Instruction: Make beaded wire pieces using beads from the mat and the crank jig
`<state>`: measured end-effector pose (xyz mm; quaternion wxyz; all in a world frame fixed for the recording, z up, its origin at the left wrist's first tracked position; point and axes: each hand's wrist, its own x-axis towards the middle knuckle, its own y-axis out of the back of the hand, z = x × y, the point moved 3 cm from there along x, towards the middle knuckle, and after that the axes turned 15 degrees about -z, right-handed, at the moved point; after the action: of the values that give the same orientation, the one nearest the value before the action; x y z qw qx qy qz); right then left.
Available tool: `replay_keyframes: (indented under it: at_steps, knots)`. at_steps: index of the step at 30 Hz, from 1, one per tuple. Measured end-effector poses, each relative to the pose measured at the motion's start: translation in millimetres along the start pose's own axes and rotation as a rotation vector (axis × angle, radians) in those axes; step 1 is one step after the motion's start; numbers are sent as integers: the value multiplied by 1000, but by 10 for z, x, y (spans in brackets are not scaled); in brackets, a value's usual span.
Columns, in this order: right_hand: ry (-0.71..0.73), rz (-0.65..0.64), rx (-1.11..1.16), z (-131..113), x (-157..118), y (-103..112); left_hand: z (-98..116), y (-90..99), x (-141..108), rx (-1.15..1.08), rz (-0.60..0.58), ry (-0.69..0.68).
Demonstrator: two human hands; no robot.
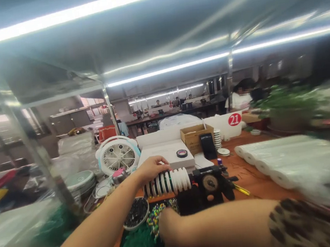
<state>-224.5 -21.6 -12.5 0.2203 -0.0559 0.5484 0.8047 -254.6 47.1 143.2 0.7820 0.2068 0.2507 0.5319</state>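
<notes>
A row of white spools, some wound with dark green and black material, lies along the shaft of a black winding device with a round dial. My left hand is over the left part of the row, its fingers bent and slightly apart. Whether they touch the spools I cannot tell. Nearer to me, my right hand is beside a heap of multicoloured beads; its fingers are hidden and blurred. A round dish of black pieces and a pile of green pieces sit left of the beads, the green on a dark mat.
Behind the spools stand a white box with a roll of black tape on it, a cardboard box, a phone and a white fan. Plastic-wrapped white rolls lie at right. A person sits beyond.
</notes>
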Motion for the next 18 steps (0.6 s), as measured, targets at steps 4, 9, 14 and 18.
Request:
replay_keyframes:
  at_steps: [4, 9, 14, 18]
  knots:
    - [54, -187, 5, 20, -4, 86, -20, 7, -2, 1, 1, 1]
    - [-17, -227, 18, 60, 9, 61, -44, -6, 7, -6, -11, -1]
    - [6, -228, 40, -2, 90, 7, -56, -7, 17, 2, -14, -15]
    - [51, -182, 89, -47, 143, 30, -30, -5, -13, 15, -13, -13]
